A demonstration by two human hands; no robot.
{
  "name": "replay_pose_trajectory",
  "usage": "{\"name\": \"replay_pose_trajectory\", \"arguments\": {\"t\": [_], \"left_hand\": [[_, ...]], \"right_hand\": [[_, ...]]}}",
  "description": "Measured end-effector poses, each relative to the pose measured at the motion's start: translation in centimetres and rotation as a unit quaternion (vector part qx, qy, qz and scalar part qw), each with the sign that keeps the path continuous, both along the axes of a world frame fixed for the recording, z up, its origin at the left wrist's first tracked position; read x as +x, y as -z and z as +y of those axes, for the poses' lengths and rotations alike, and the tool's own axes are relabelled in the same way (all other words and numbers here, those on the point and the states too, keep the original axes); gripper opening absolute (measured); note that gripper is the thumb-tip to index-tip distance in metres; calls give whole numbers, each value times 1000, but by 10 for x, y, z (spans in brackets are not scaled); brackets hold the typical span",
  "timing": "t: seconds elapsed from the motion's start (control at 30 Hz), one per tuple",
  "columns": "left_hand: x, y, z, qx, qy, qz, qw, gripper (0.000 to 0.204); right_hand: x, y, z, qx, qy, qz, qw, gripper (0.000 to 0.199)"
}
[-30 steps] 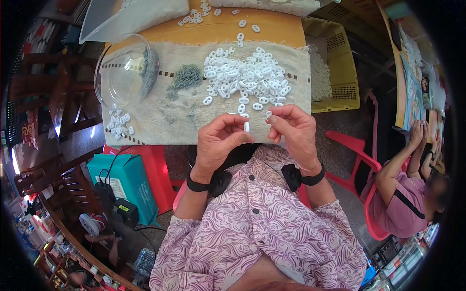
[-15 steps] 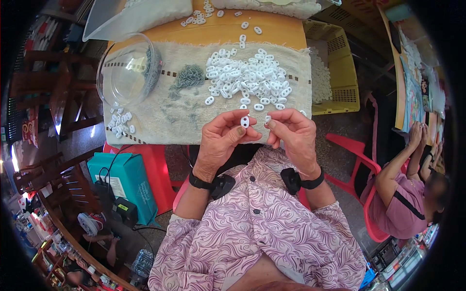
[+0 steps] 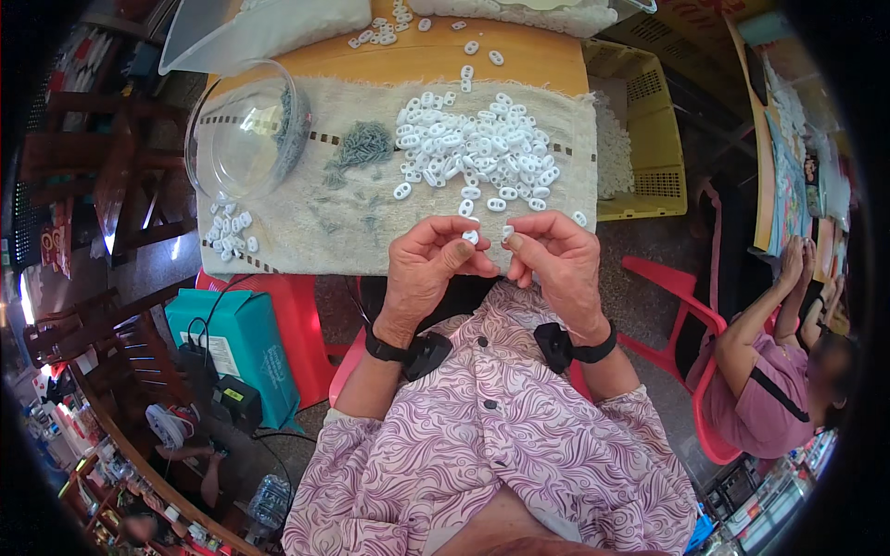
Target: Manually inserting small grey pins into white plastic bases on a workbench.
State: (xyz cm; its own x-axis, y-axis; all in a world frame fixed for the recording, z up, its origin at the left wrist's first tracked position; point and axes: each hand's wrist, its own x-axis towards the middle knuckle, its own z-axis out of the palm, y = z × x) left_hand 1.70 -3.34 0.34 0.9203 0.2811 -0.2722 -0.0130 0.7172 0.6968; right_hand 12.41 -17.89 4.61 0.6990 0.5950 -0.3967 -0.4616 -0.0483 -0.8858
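Head view shows both hands raised just above the near edge of a beige cloth [image 3: 371, 232] spread over the orange surface [image 3: 436, 60]. Left hand [image 3: 428, 269] has its grip pinched on a small white oval piece [image 3: 471, 237] between thumb and forefinger. Right hand [image 3: 554, 259] pinches a second small white piece [image 3: 507, 232] at its fingertips; the two pieces sit just beside each other, and I cannot tell whether they touch. Each wrist wears a black band.

Far of the hands, a large heap of white oval pieces [image 3: 477, 153] lies on the cloth. Left of that heap is a small pile of grey-green bits [image 3: 363, 145], and further left a clear bowl [image 3: 243, 130] tilted on its side. A smaller cluster of white pieces [image 3: 227, 232] lies at the cloth's near left corner. A yellow crate [image 3: 649, 130] stands to the right of the surface, and another person in a pink top [image 3: 769, 408] sits on a red chair [image 3: 691, 324] at the near right.
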Motion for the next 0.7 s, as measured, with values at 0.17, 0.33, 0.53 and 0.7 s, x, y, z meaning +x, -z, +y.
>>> {"name": "replay_pose_trajectory", "arguments": {"t": [0.17, 0.33, 0.53, 0.7], "left_hand": [[0, -1, -3, 68, -17, 47, 996, 21], [2, -2, -2, 19, -38, 54, 998, 24], [3, -5, -1, -5, -14, 37, 999, 32], [2, -5, -1, 15, 6, 30, 999, 35]], "right_hand": [[-1, -2, 2, -2, -2, 13, 1000, 15], [-2, 1, 2, -16, -3, 8, 1000, 14], [-2, 3, 2, -18, 8, -8, 1000, 14], [-3, 3, 2, -19, 8, -8, 1000, 15]]}}
